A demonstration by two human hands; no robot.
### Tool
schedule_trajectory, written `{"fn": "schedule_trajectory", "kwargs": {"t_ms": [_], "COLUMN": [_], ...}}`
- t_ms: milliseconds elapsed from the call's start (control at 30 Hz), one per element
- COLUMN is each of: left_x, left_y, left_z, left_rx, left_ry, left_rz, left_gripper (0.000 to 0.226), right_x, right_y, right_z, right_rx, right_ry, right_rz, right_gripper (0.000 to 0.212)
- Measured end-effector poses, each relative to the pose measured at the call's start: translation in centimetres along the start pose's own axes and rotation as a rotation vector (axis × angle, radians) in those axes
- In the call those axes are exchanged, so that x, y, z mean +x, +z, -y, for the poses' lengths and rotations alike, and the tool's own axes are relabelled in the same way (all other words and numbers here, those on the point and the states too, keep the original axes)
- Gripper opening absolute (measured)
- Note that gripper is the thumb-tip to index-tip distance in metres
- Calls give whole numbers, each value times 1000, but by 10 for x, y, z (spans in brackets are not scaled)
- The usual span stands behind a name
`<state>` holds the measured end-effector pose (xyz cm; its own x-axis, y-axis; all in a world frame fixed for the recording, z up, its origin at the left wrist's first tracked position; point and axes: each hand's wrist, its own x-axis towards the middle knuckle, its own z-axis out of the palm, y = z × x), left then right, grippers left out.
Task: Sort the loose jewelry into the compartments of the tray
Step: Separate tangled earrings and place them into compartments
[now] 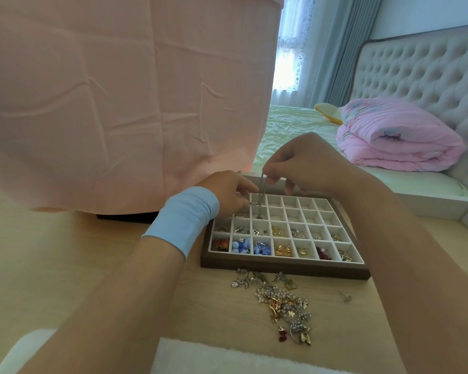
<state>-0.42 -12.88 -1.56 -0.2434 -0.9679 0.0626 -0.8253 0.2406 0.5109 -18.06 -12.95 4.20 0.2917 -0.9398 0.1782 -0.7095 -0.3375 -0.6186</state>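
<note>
A big pink cloth (106, 103) hung behind the tray (281, 263), a brown-walled box of white compartments that sat on the pale wooden bench (65, 252). Just in front of the tray lay the pile of loose jewelry (284, 306). Over the tray's far left part, the right hand (297, 163) had its fingers clamped on the top of a thin silver chain (262, 193). The left hand (227, 193) had its fingers pinched on the chain's lower end, and the tail dangled into a compartment. Let go too quickly, I judged, the chain might drape over a divider into the next compartment, or a forearm might drag through the pile. I counted one tray, seven compartments across, two hands, one chain, one pile, and one stray stud (347, 296) off the tray's front right corner.
</note>
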Motion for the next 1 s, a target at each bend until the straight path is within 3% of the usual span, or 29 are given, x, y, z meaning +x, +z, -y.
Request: {"fn": "schedule_trajectory", "kwargs": {"t_ms": [233,367,467,733,1000], "left_x": [-1,-2,-2,2,-2], "left_y": [8,8,10,-5,-8], "left_z": [-7,-10,-12,4,-2], "left_rx": [-405,-672,-738,-320,8], "left_ry": [53,8,-17,-25,-13], "left_rz": [-80,-86,-65,-120,65], "left_gripper": [15,18,21,26,21], "right_x": [-1,0,2,7,12], "right_y": [-3,-5,-4,11,30], "right_z": [4,0,-2,-14,-33], "right_rx": [57,60,46,-41,-237], "right_ry": [-32,-31,-23,28,61], "right_rz": [-70,-93,-79,23,207], "right_gripper": [12,13,12,13,8]}}
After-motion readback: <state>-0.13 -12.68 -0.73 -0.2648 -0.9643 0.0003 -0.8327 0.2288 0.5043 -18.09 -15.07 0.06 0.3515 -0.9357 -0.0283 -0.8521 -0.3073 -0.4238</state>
